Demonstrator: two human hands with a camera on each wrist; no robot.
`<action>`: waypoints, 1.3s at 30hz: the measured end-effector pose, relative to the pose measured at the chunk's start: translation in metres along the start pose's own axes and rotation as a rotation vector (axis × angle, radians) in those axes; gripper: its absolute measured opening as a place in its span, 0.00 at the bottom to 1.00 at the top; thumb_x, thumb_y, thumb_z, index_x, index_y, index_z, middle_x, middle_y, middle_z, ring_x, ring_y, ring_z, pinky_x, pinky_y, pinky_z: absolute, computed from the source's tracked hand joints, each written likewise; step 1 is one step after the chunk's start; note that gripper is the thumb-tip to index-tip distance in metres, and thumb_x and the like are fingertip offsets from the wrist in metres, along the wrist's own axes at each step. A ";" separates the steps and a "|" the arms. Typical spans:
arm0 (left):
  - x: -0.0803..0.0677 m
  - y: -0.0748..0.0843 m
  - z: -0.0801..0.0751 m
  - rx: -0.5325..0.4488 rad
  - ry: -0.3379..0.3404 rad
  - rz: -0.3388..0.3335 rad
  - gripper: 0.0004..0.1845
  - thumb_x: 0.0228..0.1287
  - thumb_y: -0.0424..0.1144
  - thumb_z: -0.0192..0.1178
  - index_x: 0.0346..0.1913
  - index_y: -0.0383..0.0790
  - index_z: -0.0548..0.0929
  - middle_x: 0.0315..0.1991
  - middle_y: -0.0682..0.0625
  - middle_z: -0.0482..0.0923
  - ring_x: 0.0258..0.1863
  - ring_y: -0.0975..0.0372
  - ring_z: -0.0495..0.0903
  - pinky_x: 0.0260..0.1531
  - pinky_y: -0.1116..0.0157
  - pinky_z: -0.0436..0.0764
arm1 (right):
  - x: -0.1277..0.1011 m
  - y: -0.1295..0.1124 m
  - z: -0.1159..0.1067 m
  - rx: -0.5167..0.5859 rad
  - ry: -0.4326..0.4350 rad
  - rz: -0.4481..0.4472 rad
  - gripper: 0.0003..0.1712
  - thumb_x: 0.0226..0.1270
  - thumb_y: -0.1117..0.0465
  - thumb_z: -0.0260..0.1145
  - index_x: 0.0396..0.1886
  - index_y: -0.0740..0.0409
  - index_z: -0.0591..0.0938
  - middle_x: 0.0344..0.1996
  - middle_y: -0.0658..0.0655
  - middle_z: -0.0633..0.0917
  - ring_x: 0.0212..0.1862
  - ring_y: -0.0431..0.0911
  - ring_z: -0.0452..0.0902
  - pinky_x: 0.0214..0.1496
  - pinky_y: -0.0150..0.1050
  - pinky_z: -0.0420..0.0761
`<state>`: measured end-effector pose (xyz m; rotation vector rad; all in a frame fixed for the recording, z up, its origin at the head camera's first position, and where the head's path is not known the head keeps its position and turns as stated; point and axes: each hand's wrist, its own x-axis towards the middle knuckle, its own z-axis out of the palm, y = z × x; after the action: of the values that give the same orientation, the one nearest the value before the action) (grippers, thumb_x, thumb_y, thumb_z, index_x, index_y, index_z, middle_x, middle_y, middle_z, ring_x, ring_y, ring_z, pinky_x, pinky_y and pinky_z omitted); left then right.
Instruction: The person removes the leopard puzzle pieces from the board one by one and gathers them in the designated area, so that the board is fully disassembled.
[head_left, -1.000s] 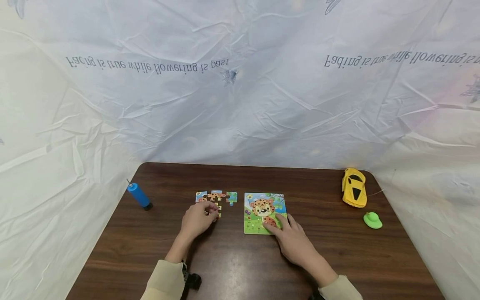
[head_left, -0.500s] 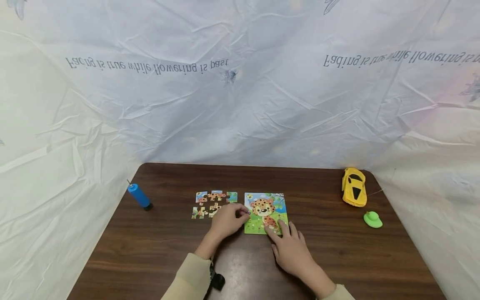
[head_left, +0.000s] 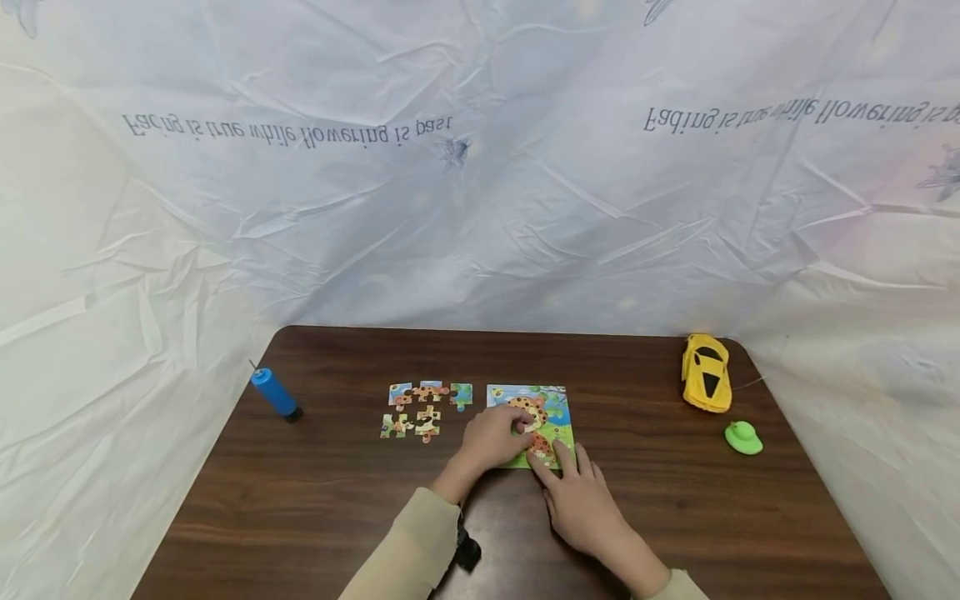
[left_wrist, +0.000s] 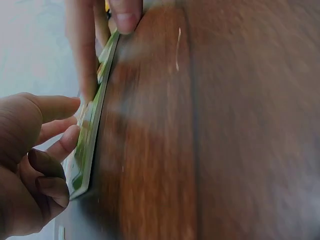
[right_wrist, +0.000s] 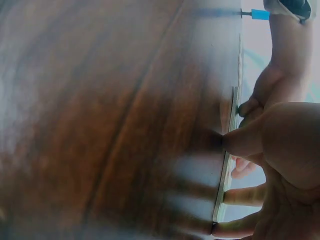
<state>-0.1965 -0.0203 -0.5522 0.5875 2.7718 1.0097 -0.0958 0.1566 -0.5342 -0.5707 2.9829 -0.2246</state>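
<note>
A square picture board (head_left: 558,404) with a spotted leopard cub on a green and blue ground lies on the table. My left hand (head_left: 491,437) reaches over its left half and covers part of the cub. In the left wrist view, the left thumb and nearer fingers (left_wrist: 60,105) extend to the board's surface, while two other fingers curl toward the palm. No piece shows between them. With spread fingers, my right hand (head_left: 588,504) rests on the board's lower right. The right thumb (right_wrist: 242,142) meets the board's edge in the right wrist view.
Several leopard jigsaw pieces (head_left: 428,422) lie in two rows left of the board. A blue cylinder (head_left: 273,393) stands at the table's left side. Toward the right are a yellow toy car (head_left: 706,375) and a green hat-shaped toy (head_left: 743,437). White printed sheeting (head_left: 480,208) surrounds the table.
My left hand has moved right, from the jigsaw pieces to over the picture board, uncovering the lower pieces. My right hand has shifted slightly and stays on the board.
</note>
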 end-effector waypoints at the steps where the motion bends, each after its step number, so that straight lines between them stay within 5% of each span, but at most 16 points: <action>1: 0.001 0.001 0.001 0.011 -0.005 0.005 0.13 0.71 0.49 0.68 0.54 0.52 0.90 0.33 0.63 0.78 0.21 0.70 0.71 0.24 0.66 0.72 | 0.000 0.000 0.000 0.002 -0.001 0.000 0.28 0.79 0.56 0.62 0.75 0.44 0.75 0.72 0.69 0.67 0.69 0.76 0.64 0.60 0.68 0.74; 28: 0.014 0.019 0.009 0.033 -0.029 -0.042 0.21 0.67 0.47 0.71 0.62 0.52 0.86 0.27 0.61 0.71 0.17 0.66 0.64 0.18 0.67 0.63 | 0.000 0.003 0.004 0.045 -0.014 -0.007 0.27 0.78 0.58 0.63 0.74 0.45 0.77 0.73 0.69 0.66 0.71 0.78 0.61 0.60 0.68 0.74; 39: 0.016 0.017 0.010 -0.034 -0.020 -0.061 0.20 0.64 0.45 0.74 0.58 0.51 0.85 0.36 0.59 0.77 0.25 0.68 0.71 0.27 0.65 0.71 | 0.001 0.005 0.004 0.039 -0.026 -0.012 0.27 0.78 0.58 0.63 0.75 0.45 0.76 0.73 0.69 0.67 0.70 0.78 0.62 0.59 0.69 0.75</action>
<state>-0.2033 0.0041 -0.5486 0.5022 2.7321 1.0298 -0.0979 0.1599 -0.5388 -0.5829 2.9441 -0.2740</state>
